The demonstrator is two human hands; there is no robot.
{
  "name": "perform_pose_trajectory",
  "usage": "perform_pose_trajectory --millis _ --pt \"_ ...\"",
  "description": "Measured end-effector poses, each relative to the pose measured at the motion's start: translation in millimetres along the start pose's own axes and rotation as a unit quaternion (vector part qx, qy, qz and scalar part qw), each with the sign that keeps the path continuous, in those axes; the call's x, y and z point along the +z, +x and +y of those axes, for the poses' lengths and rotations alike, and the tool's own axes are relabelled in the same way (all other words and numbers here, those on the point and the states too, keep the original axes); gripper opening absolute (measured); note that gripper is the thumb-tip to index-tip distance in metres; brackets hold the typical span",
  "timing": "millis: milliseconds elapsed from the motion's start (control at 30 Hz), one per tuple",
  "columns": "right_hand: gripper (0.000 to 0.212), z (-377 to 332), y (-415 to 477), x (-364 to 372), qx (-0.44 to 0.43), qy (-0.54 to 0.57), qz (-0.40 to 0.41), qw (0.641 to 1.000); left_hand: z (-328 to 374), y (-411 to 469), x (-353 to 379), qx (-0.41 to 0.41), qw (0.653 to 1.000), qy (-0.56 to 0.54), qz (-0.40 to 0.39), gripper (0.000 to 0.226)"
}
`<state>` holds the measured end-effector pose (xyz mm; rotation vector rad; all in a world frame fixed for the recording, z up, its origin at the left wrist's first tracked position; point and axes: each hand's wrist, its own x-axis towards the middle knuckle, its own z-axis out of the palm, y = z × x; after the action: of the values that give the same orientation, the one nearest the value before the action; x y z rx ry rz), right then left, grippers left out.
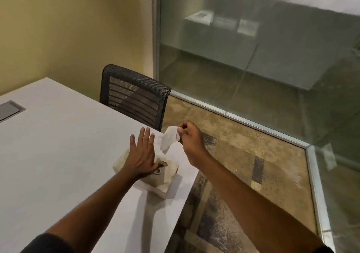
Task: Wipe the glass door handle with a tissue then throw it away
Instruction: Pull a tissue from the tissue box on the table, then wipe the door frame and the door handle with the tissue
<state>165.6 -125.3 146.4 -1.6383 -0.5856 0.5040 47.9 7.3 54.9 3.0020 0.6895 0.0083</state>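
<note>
A beige tissue box [167,182] sits near the right edge of the white table [58,155]. My left hand [143,155] lies flat on top of the box, fingers spread, holding nothing. My right hand [190,138] pinches the top of a white tissue [168,140] that rises out of the box's slot; its lower end is still in the box. The glass door handle is not in view.
A black mesh office chair [134,97] stands pushed against the table's far side. Glass wall panels [253,58] in metal frames run along the back and right. Patterned carpet [243,175] covers the floor to the right of the table. A grey cable hatch [9,109] is set in the tabletop.
</note>
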Motion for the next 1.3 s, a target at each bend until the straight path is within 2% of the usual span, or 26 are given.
perform_pose_trajectory --millis 100,167,267,333,400,500,567,600,700,800,833,900,967,1067,1133,1200,1300 --pt "0.028 -33.4 -27.8 -50.5 0.032 0.16 0.008 0.987 44.6 18.9 -39.0 0.094 0.991 -0.05 0.081 0.127" --pt "0.029 -51.8 -52.7 -89.2 0.028 0.265 0.013 0.964 84.8 29.2 -60.7 0.201 0.963 -0.099 0.148 0.11" --pt "0.031 -71.3 -96.6 -151.3 0.012 0.359 0.061 0.931 161.6 40.9 -89.4 0.369 0.867 -0.159 0.295 0.076" --pt "0.036 -81.1 -126.8 -192.4 0.002 0.389 0.112 0.914 217.8 43.7 -110.0 0.43 0.803 -0.202 0.359 0.062" --pt "0.04 -87.4 -158.8 -233.4 -0.013 0.412 0.161 0.897 274.8 40.8 -126.9 0.473 0.754 -0.229 0.394 0.053" --pt "0.038 -98.3 -216.6 -297.7 -0.054 0.416 0.235 0.877 365.6 23.9 -148.9 0.554 0.68 -0.234 0.419 0.034" --pt "0.029 -103.8 -260.8 -339.0 -0.073 0.389 0.267 0.878 426.2 2.9 -159.8 0.61 0.63 -0.234 0.419 0.021" --pt "0.025 -106.9 -285.6 -359.4 -0.07 0.368 0.285 0.882 457.1 -10.1 -163.8 0.634 0.608 -0.235 0.416 0.019" --pt "0.038 -113.6 -358.1 -406.3 -0.037 0.276 0.345 0.896 539.3 -55.7 -173.3 0.681 0.56 -0.233 0.41 0.017" --pt "0.007 -114.4 -452.1 -448.6 -0.025 0.21 0.413 0.886 627.2 -123.2 -179.1 0.726 0.501 -0.239 0.406 0.02" --pt "0.017 -113.4 -485.5 -463.0 -0.013 0.199 0.441 0.875 655.4 -148.3 -178.9 0.736 0.484 -0.246 0.403 0.022" --pt "0.027 -112.7 -550.8 -485.4 0.018 0.187 0.486 0.854 707.1 -199.7 -175.8 0.75 0.466 -0.261 0.39 0.023" --pt "0.027 -112.5 -612.5 -499.8 0.034 0.175 0.531 0.829 752.5 -252.9 -168.8 0.758 0.468 -0.262 0.373 0.031" --pt "0.023 -118.8 -697.2 -510.9 0.029 0.166 0.631 0.758 809.0 -333.6 -158.7 0.769 0.485 -0.245 0.337 0.058" --pt "0.019 -123.9 -749.7 -512.1 0.017 0.158 0.682 0.714 839.9 -383.5 -153.5 0.781 0.483 -0.251 0.308 0.076" --pt "0.019 -126.2 -798.4 -510.4 0.011 0.146 0.727 0.67 866.6 -427.5 -148.9 0.797 0.466 -0.263 0.281 0.091" --pt "0.024 -127.3 -857.7 -507.2 -0.029 0.133 0.78 0.611 901.2 -483.5 -145.9 0.827 0.437 -0.258 0.243 0.1"
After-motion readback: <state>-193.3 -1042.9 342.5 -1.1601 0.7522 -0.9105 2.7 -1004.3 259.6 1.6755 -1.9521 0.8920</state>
